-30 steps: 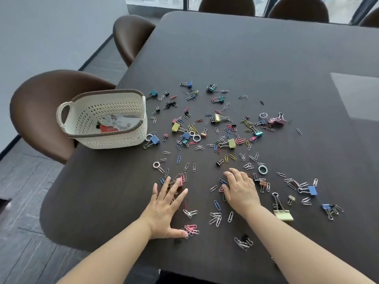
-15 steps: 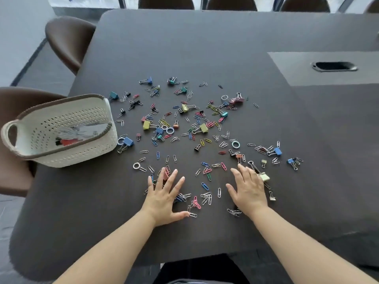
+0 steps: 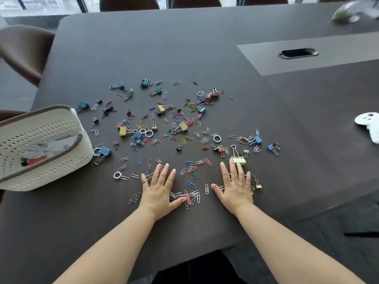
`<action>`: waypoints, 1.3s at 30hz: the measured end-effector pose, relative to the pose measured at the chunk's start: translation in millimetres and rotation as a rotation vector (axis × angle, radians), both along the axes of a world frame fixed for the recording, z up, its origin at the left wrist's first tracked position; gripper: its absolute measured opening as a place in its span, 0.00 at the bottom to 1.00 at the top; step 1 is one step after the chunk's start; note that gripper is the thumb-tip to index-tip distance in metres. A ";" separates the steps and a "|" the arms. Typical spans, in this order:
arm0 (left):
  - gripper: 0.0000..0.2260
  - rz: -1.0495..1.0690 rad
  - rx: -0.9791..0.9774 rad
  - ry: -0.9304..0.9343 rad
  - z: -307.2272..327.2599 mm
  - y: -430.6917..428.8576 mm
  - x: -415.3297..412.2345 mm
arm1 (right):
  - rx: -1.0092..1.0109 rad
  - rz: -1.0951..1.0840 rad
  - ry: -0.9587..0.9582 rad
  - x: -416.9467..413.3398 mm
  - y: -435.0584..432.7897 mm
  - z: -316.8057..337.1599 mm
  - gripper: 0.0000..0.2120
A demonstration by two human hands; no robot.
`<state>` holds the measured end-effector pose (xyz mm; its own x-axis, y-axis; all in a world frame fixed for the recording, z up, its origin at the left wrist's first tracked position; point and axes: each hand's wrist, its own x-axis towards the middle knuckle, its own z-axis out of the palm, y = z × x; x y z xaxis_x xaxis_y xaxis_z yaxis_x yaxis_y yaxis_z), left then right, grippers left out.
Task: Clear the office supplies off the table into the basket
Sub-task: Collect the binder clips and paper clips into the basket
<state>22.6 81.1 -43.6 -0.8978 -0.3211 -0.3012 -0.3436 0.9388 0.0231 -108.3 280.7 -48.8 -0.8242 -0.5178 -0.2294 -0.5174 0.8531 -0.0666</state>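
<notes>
Many coloured paper clips, binder clips and rings (image 3: 174,124) lie scattered over the dark table (image 3: 184,48). A cream perforated basket (image 3: 51,160) stands at the left edge with a few items inside. My left hand (image 3: 160,187) lies flat, fingers spread, on clips near the front edge. My right hand (image 3: 235,185) also lies flat with fingers apart, its fingertips touching a pale yellow binder clip (image 3: 239,159). A small heap of paper clips (image 3: 190,196) sits between the two hands. Neither hand holds anything.
A white game controller (image 3: 369,126) lies at the right edge. A grey inset panel with a cable slot (image 3: 297,53) is at the back right. Brown chairs (image 3: 26,50) stand along the left and far sides. The table's front edge is just below my wrists.
The view has swung right, so the basket sits further left. My right hand has slid right to the yellow binder clip, and clips have gathered between my hands.
</notes>
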 end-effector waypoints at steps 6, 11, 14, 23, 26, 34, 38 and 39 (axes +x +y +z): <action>0.47 -0.021 -0.037 0.044 4.5 -5.0 20.9 | -0.018 -0.096 0.062 -0.4 18.1 2.7 0.45; 0.46 0.064 0.027 0.033 -6.9 -1.2 26.0 | 0.095 -0.216 -0.047 4.5 27.1 0.1 0.48; 0.50 0.048 0.028 0.014 -0.6 2.2 2.1 | 0.061 -0.178 -0.084 -2.3 13.1 1.2 0.50; 0.49 0.128 0.051 0.037 -5.7 1.4 -53.7 | 0.030 -0.110 -0.016 -40.9 -10.6 1.6 0.53; 0.49 0.158 0.051 0.042 -8.0 -5.9 -70.6 | 0.027 -0.103 -0.049 -59.6 -15.2 0.4 0.52; 0.47 0.182 0.042 0.084 -6.0 -21.9 -110.6 | -0.130 0.068 -0.041 -108.0 -40.9 -1.0 0.51; 0.44 0.320 0.036 0.097 -3.7 -35.3 -132.8 | -0.114 0.058 -0.007 -131.9 -63.0 -1.8 0.48; 0.42 0.330 0.029 0.084 -3.6 -36.6 -135.5 | -0.124 0.077 0.009 -135.5 -67.3 -2.7 0.45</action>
<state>-113.0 44.4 -47.2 -0.7688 -0.5912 -0.2440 -0.6248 0.7757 0.0890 -243.8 213.3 -51.5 -0.7826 -0.6036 -0.1527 -0.5821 0.7963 -0.1647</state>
